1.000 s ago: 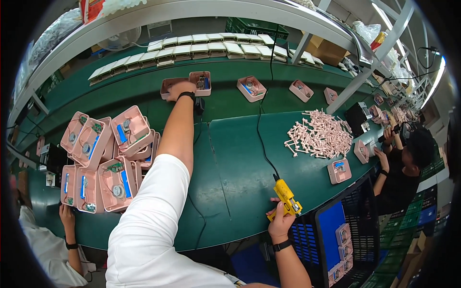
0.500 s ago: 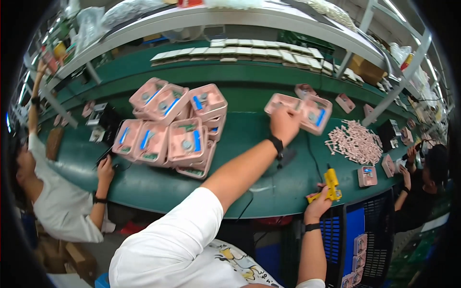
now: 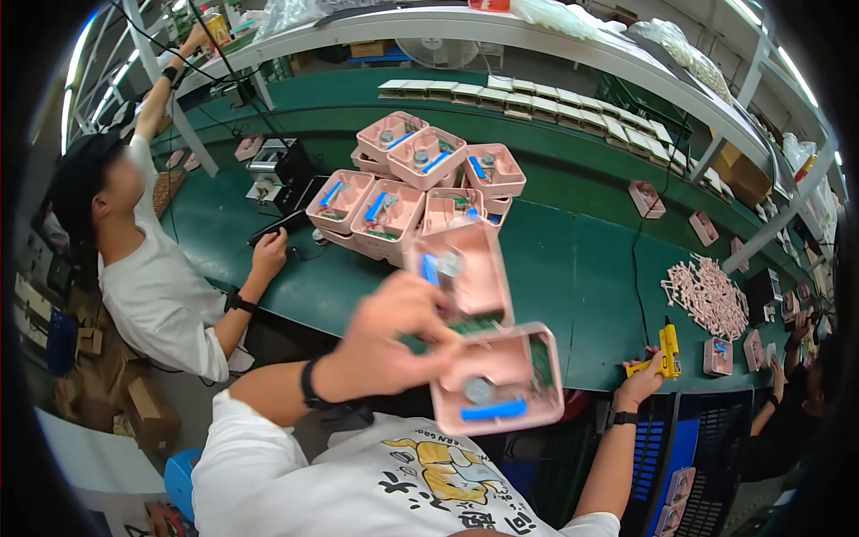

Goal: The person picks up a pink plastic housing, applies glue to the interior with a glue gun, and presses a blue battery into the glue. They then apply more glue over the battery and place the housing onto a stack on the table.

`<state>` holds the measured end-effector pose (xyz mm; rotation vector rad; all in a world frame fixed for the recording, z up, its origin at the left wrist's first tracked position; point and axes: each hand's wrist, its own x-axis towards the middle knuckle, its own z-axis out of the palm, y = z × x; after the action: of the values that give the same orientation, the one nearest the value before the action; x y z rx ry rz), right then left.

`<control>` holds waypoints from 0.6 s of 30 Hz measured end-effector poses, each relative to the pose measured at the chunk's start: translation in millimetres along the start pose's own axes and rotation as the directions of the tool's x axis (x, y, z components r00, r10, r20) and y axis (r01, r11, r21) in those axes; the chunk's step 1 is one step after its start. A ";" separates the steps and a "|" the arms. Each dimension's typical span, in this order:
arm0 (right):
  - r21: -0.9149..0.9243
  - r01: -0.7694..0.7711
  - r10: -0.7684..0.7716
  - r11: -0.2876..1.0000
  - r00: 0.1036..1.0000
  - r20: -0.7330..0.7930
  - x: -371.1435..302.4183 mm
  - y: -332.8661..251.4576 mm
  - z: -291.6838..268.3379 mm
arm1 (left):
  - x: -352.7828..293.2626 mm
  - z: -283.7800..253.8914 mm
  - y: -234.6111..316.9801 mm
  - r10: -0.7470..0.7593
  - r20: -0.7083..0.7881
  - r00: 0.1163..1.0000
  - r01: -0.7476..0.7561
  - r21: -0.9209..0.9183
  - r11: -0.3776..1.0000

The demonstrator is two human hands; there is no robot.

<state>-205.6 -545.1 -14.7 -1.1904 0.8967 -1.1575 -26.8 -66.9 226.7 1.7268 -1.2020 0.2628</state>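
Note:
My left hand (image 3: 389, 336) is raised in front of my chest, slightly blurred, with its fingers pinched on the edges of two open pink plastic cases. The upper pink case (image 3: 483, 268) is tilted, its inside showing. Nearer my body, the lower pink case (image 3: 497, 380) holds a round grey part, a blue strip and a green circuit board. At the table's front edge on the right, my right hand (image 3: 642, 378) grips a yellow glue gun (image 3: 669, 351), nozzle up. Just beyond the left hand is a stack of similar pink cases (image 3: 389, 210).
A heap of small pink parts (image 3: 704, 295) lies on the green table (image 3: 546, 259) at right, near more pink cases (image 3: 718, 356). A dark crate (image 3: 635, 443) stands below the right edge. At left, a co-worker (image 3: 152, 268) reaches upward. Rows of white pieces (image 3: 537, 103) line the back.
My left hand has brought the two pink cases from the right side of the table leftward and nearer my body. The view has turned right; the glue gun stays in my right hand.

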 end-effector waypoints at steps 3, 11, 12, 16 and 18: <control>0.008 -0.012 0.012 1.000 1.000 -0.019 -5.0 -5.7 -1.6 | -1.7 -48.2 -16.9 -0.256 -0.219 0.942 0.289 0.134 0.948; -0.038 0.008 -0.009 0.999 1.000 -0.019 -7.8 -3.9 5.8 | 23.5 -71.3 -135.5 -0.342 -0.423 0.839 0.453 0.194 0.870; -0.040 0.011 -0.012 0.999 1.000 -0.025 -7.2 -3.9 6.7 | 24.4 -69.1 -140.6 -0.342 -0.419 0.841 0.450 0.190 0.872; -0.048 0.014 -0.015 0.999 1.000 -0.015 -9.9 -5.6 6.7 | 24.6 -54.3 -143.9 -0.313 -0.419 0.852 0.469 0.347 0.812; -0.083 0.020 -0.023 0.996 0.999 -0.029 -12.6 -8.2 5.3 | 21.1 -50.5 -146.4 -0.094 -0.401 0.911 0.315 0.531 0.787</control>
<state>-204.8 -531.5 -6.4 -1.2547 0.9645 -1.1678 118.5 -34.2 179.3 2.2033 -0.6773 0.8505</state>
